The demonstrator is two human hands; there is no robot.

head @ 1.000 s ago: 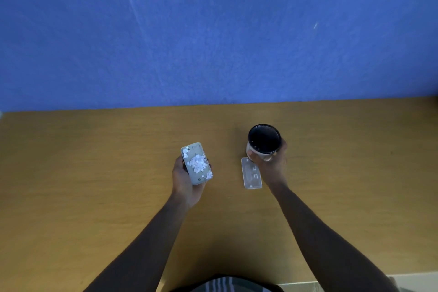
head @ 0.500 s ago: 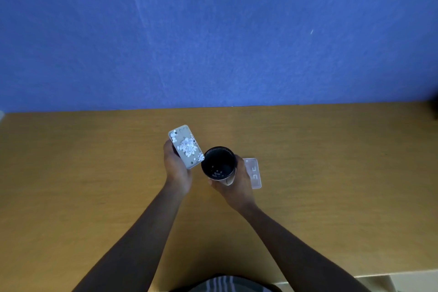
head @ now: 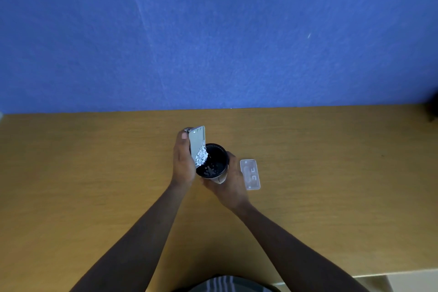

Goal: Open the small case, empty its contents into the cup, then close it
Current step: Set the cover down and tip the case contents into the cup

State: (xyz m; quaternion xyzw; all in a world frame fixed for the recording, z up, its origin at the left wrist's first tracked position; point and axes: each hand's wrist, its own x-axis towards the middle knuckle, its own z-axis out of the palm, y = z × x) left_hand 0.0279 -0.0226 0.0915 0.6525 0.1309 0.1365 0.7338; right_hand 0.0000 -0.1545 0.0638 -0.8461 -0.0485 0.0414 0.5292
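My left hand (head: 182,161) grips the open case bottom (head: 197,142), a small pale grey tray tilted steeply over the cup. Small white pieces (head: 201,157) are bunched at its lower edge, right at the cup's rim. The cup (head: 213,164) has a black inside and a pale outer wall, with a few pieces lying at its bottom. My right hand (head: 231,182) wraps around the cup from the near right side. The clear case lid (head: 250,174) lies flat on the table just right of that hand.
The wooden table (head: 94,185) runs wide to both sides and ends at a blue wall (head: 213,42) behind. The table's near right corner (head: 369,274) shows at the bottom, and a dark object (head: 434,108) sits at the far right edge.
My right hand brought the cup leftwards from beside the lid to the case. My left hand tipped the case from nearly flat to steep, and the white pieces slid to its lower edge.
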